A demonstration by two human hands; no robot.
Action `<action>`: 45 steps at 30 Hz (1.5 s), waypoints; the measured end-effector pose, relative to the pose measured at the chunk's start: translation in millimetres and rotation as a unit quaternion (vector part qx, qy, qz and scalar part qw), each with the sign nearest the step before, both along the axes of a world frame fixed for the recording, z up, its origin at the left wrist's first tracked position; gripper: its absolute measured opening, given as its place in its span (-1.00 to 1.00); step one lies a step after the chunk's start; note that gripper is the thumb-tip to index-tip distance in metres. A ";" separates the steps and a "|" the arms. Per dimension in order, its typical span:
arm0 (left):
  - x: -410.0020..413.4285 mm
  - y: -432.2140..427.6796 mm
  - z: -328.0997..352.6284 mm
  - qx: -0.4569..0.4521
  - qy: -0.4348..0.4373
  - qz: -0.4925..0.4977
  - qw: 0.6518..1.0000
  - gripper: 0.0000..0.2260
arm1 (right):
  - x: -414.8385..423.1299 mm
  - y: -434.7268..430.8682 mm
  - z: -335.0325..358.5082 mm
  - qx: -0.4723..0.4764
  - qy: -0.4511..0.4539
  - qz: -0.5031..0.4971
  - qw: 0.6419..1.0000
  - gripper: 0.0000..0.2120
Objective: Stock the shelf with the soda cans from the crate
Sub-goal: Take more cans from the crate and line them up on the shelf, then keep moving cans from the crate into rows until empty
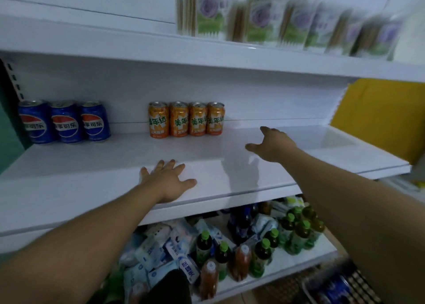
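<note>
Both hands empty, fingers spread: left hand (169,180) flat on shelf (92,177) front, right hand (273,145) just above it. Four orange cans (186,118) upright beyond, left of right hand; three blue cans (64,122) farther left. Crate (345,287) below right forearm, blurred, holds something blue.

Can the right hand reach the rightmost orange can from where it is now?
Probably yes. The right hand is open, holding nothing, out over the shelf just right of the rightmost orange can, and only bare shelf lies between them.
</note>
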State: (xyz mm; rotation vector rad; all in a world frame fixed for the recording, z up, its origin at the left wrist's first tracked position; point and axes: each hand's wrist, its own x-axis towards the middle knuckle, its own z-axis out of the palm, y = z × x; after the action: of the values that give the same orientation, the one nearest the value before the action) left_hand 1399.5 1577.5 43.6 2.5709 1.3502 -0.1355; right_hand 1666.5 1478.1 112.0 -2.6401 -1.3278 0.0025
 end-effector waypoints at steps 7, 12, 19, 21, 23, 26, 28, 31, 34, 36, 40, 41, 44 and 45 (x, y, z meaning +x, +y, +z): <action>74.5 -83.9 24.8 -0.065 -0.045 -0.176 0.981 -0.22 | 6.6 -162.7 17.2 -0.021 0.015 -0.112 0.993 -0.19; 141.2 -209.0 30.3 -0.072 -0.087 -0.345 0.932 -0.35 | -3.7 -271.5 11.2 -0.034 0.030 -0.206 0.978 -0.25; 192.8 -324.6 -4.0 -0.088 -0.032 -0.503 0.859 -0.35 | -8.6 -400.8 -29.8 -0.054 0.081 -0.360 0.928 -0.24; 208.3 -341.2 -23.0 -0.104 -0.007 -0.538 0.837 -0.40 | -3.5 -426.5 -50.3 -0.064 0.103 -0.395 0.911 -0.23; 222.6 -354.2 -43.2 -0.122 0.018 -0.567 0.814 -0.44 | 2.4 -447.5 -71.5 -0.072 0.123 -0.428 0.893 -0.23; 236.6 -368.0 -77.9 -0.124 0.052 -0.584 0.800 -0.40 | 10.2 -469.0 -103.8 -0.083 0.153 -0.453 0.875 -0.26; 246.1 -372.6 -104.4 -0.136 0.069 -0.589 0.793 -0.47 | 16.4 -478.5 -127.2 -0.094 0.180 -0.458 0.865 -0.33; 265.6 -377.1 -148.3 -0.150 0.109 -0.590 0.786 -0.48 | 34.3 -490.1 -169.0 -0.107 0.229 -0.450 0.856 -0.49; 290.6 -383.9 -191.2 -0.160 0.144 -0.582 0.784 -0.46 | 54.1 -499.7 -219.3 -0.129 0.274 -0.443 0.844 -0.52; 309.4 -389.1 -220.6 -0.182 0.158 -0.570 0.786 -0.50 | 67.7 -506.2 -257.7 -0.148 0.293 -0.436 0.838 -0.52; 349.0 -400.3 -282.1 -0.208 0.193 -0.560 0.778 -0.54 | 99.5 -518.6 -338.9 -0.165 0.340 -0.420 0.825 -0.48; 359.7 -403.9 -299.2 -0.217 0.200 -0.555 0.778 -0.55 | 107.7 -521.6 -359.4 -0.159 0.354 -0.425 0.818 -0.49; 389.2 -419.5 -348.5 -0.253 0.208 -0.546 0.771 -0.64 | 130.8 -531.5 -419.9 -0.154 0.386 -0.434 0.800 -0.52; 397.1 -425.7 -365.5 -0.265 0.212 -0.546 0.766 -0.65 | 138.0 -535.7 -440.0 -0.156 0.394 -0.435 0.794 -0.52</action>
State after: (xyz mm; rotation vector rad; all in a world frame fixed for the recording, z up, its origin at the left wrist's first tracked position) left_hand 1796.6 1151.8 -321.9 2.4717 -0.3195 -1.1405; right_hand 1804.4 942.4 -328.0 -2.6870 0.2008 1.1166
